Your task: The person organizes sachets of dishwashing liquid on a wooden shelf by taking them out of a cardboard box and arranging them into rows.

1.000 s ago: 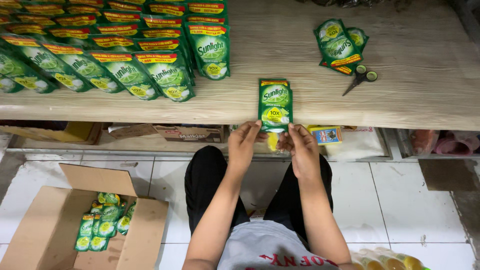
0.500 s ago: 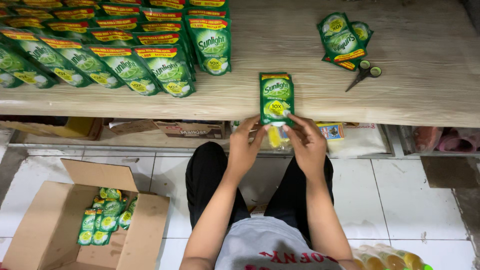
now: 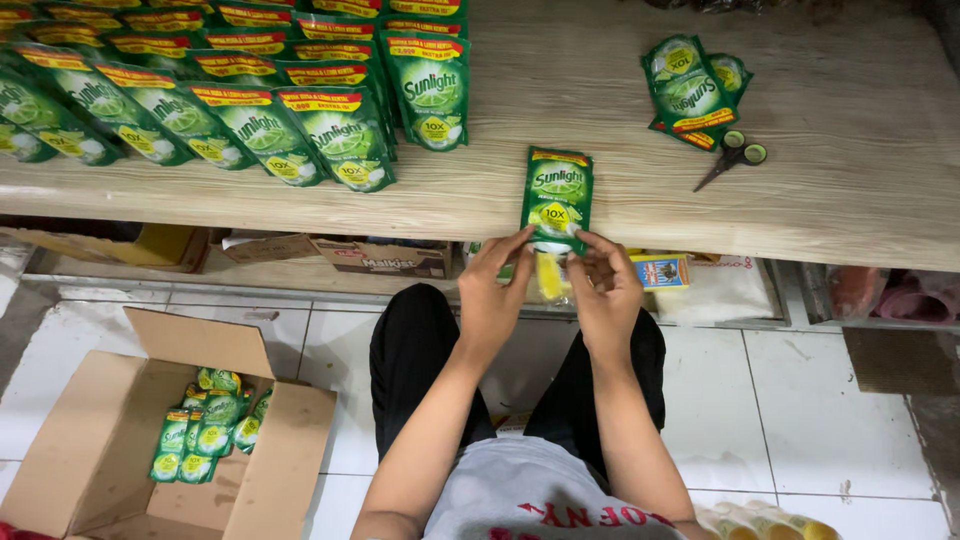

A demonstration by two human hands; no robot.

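lying flat at the desk's (image 3: 800, 200) front edge, the green sachet (image 3: 557, 198) had its lower end pinched between your hands: left hand (image 3: 493, 300) and right hand (image 3: 600, 300), fingertips closed on it. you looked to be lining it up; squaring it called for a small, even push. rows of green sachets (image 3: 300, 120) lay left, scissors (image 3: 735, 160) right. your fingers hid the sachet's bottom corners.

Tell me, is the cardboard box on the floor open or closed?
Open. The cardboard box has its flaps spread outward, and green pouches show inside it, lying against one wall. Much of its bottom is bare.
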